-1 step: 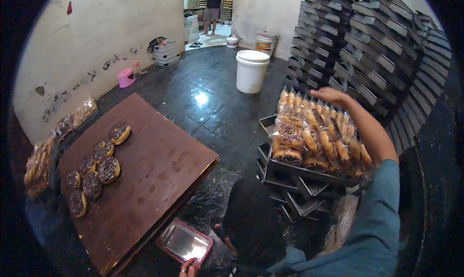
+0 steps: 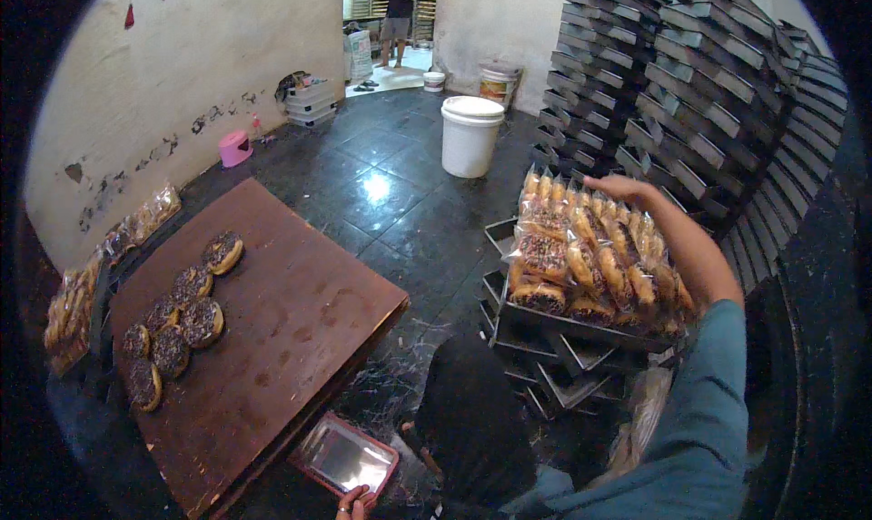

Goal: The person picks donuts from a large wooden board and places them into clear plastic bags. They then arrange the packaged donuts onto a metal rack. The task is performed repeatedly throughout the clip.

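At the lower edge, my left hand [image 2: 352,504] has its fingers curled at the near corner of a shallow red-rimmed tray [image 2: 396,455] with clear plastic [image 2: 347,456] in it. What the fingertips hold, if anything, does not show. My right hand [image 2: 627,189] reaches over to the far side of tightly packed bagged doughnuts [image 2: 581,247], its fingers stretched along their tops and partly hidden. These sit in a dark metal baking tray [image 2: 581,330] on a staggered stack of similar trays. Several chocolate-sprinkled doughnuts [image 2: 186,325] lie unbagged on the brown wooden board [image 2: 291,338] to my left.
More bagged doughnuts [image 2: 73,311] stand beyond the board's left edge. Tall stacks of metal trays [image 2: 699,84] rise at the far right. Across the tiled floor are a lidded white bucket [image 2: 470,138], a pink stool [image 2: 235,148] and clear boxes [image 2: 312,102]. A person [image 2: 398,20] stands in the doorway.
The picture has shifted slightly. My right hand stays at the back of the bagged doughnuts, and my left hand remains at the red-rimmed tray.
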A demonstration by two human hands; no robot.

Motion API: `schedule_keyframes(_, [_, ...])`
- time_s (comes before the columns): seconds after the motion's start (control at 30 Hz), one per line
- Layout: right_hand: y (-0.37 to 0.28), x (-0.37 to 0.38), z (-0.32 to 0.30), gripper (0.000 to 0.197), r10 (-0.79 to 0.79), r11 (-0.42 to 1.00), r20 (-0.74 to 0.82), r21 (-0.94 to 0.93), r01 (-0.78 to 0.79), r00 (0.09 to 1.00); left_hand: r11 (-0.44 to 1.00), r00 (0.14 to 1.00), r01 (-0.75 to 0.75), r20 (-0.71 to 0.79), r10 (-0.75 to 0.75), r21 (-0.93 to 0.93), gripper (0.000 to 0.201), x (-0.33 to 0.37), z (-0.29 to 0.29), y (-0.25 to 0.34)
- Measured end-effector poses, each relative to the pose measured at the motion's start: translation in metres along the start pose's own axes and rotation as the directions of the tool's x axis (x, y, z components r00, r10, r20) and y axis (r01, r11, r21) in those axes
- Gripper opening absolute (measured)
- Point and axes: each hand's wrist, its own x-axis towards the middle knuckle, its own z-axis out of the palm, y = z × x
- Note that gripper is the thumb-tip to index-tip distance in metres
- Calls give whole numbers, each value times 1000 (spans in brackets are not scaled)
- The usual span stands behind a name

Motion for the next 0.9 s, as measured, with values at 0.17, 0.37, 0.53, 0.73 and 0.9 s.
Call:
schedule_keyframes(0.17, [-23, -13, 46, 70, -107, 966, 281, 257, 32, 954, 997, 997, 76, -3, -76, 34, 30, 8, -2, -12])
schedule_keyframes(0.37, [-42, -20, 65, 72, -165, 986, 202, 13, 165, 965, 997, 999, 47, -12, -46, 65, 31, 8, 11, 0])
schedule_keyframes(0.53, [-43, 9, 58, 50, -278, 960, -40, -38, 276, 960, 973, 998, 53, 15, -58, 225, 36, 18, -15, -24])
schedule_keyframes(0.73, [-241, -161, 112, 38, -944, 284, 193, 65, 957, 267, 978, 986, 155, -81, -145, 136, 28, -6, -8, -11])
schedule_keyframes(0.9, [-312, -227, 360, 31, -395, 295, 848, 481, 826, -353, 991, 1000, -5, 25, 2, 132, 30, 3, -7, -26])
